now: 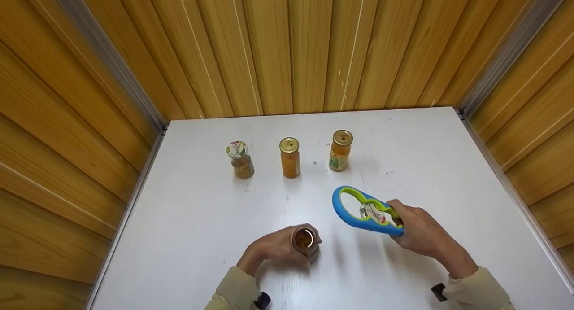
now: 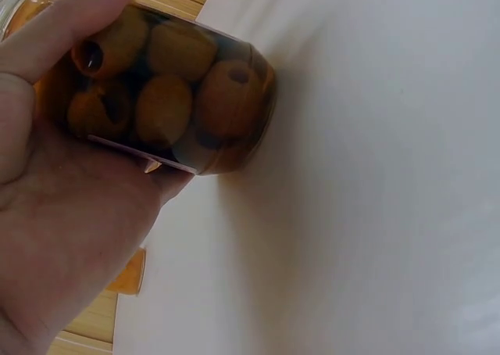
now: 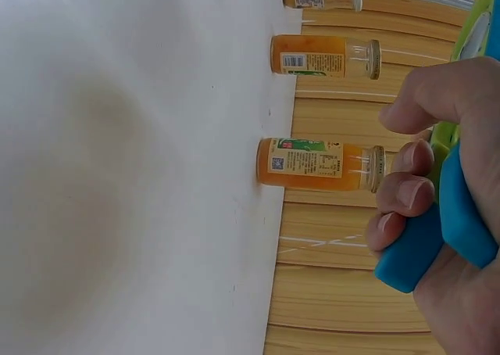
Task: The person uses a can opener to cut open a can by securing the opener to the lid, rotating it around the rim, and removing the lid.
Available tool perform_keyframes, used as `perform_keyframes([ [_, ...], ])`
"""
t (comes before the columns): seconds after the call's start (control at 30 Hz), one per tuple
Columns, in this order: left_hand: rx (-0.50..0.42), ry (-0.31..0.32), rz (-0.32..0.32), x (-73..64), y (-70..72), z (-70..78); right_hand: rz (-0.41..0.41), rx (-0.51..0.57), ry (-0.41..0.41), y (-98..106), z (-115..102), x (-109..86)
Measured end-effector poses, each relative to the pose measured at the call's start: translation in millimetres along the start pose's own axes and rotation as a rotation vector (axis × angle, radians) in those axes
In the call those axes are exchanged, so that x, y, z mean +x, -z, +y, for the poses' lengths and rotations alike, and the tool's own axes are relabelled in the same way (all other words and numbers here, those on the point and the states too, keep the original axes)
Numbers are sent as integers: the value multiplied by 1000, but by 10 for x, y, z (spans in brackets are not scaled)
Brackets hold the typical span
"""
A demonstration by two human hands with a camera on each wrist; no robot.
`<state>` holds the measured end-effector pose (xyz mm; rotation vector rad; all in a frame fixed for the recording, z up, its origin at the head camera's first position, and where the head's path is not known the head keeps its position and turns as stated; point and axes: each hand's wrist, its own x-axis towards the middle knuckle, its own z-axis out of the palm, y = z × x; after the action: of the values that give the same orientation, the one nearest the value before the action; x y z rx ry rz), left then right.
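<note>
My left hand [image 1: 283, 246] grips a glass jar [image 1: 312, 253] with no lid on its mouth, near the front of the table. In the left wrist view, brown round pieces, some with holes, fill the jar [image 2: 187, 89]; its base is close to the white surface. My right hand [image 1: 420, 230] holds a blue and green jar opener [image 1: 367, 224] by its narrow end, raised over the table to the right. A patterned lid [image 1: 376, 215] shows within the opener's scalloped opening. In the right wrist view, fingers curl around the opener's blue handle [image 3: 462, 206].
Behind my hands three lidded jars stand upright in a row: a short jar with a patterned lid [image 1: 243, 167], a tall orange jar [image 1: 290, 164] and a labelled orange jar [image 1: 339, 159]. Yellow wood-look panels [image 1: 309, 50] enclose the white table [image 1: 179, 211].
</note>
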<state>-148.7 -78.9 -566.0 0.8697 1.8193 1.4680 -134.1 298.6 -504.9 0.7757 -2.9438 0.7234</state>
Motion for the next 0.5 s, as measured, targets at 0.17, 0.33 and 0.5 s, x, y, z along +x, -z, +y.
perform_keyframes([
  [0.17,33,4,43,-76,59,-6,-8,27,-55,29,44,-28],
  [0.33,18,5,91,-150,110,-37,5,26,-79,60,101,-56],
  [0.5,20,16,150,-233,170,-56,10,20,-105,103,155,-83],
])
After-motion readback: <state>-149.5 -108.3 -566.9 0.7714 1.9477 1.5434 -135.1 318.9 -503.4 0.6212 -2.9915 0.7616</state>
